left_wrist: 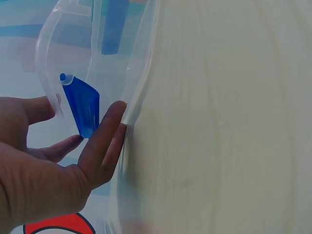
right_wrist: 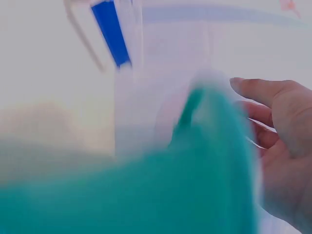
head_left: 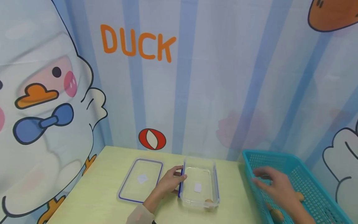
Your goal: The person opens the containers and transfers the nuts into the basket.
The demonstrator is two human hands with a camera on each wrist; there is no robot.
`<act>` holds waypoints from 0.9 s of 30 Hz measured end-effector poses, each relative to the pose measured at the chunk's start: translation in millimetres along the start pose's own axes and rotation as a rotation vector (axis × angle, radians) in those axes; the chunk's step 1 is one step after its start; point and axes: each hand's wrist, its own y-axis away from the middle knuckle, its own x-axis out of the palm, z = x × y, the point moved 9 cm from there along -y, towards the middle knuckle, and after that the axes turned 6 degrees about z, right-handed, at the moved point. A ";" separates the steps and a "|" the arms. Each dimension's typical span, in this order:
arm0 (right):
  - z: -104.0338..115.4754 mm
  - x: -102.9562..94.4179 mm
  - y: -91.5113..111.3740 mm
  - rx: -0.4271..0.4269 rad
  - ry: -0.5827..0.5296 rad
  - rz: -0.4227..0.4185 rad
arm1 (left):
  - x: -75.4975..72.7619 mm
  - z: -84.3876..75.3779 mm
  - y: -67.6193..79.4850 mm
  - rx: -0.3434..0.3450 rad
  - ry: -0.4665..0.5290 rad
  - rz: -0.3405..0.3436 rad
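My left hand (head_left: 169, 182) holds the left side of a clear plastic container (head_left: 193, 202), thumb at the rim and fingers along the outer wall. In the left wrist view its fingers are spread around a blue clip (left_wrist: 84, 107) of that container. A small brownish rounded thing (head_left: 208, 202) sits in the container's near right corner. My right hand (head_left: 275, 188) hovers over the turquoise basket (head_left: 307, 174), fingers loosely bent with nothing between them. Inside the basket, brown potato-like things (head_left: 277, 215) lie partly hidden beneath the right forearm.
A clear lid (head_left: 131, 180) with a blue seal lies flat left of the container, on the pale yellow table (head_left: 92, 186). Behind the table hangs a blue-striped curtain (head_left: 209, 77) with duck drawings. The basket's wall (right_wrist: 122, 200) looms blurred across the right wrist view.
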 end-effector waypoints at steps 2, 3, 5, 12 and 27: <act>18.8 7.7 -7.9 -0.070 -0.005 0.004 | -0.3 -0.5 -0.1 0.007 0.004 -0.001; 26.6 12.5 -11.6 -0.095 -0.016 0.016 | -0.2 -0.6 -0.1 0.009 0.006 -0.001; 39.0 22.7 -18.5 -0.128 -0.034 0.042 | -0.1 -1.6 0.3 0.014 0.006 -0.001; 72.7 66.4 -36.7 -0.261 -0.023 0.164 | -1.0 -1.6 0.0 0.016 0.006 -0.007; 93.4 148.9 -40.2 -0.292 -0.069 0.569 | -1.4 -2.5 1.0 0.023 0.013 0.002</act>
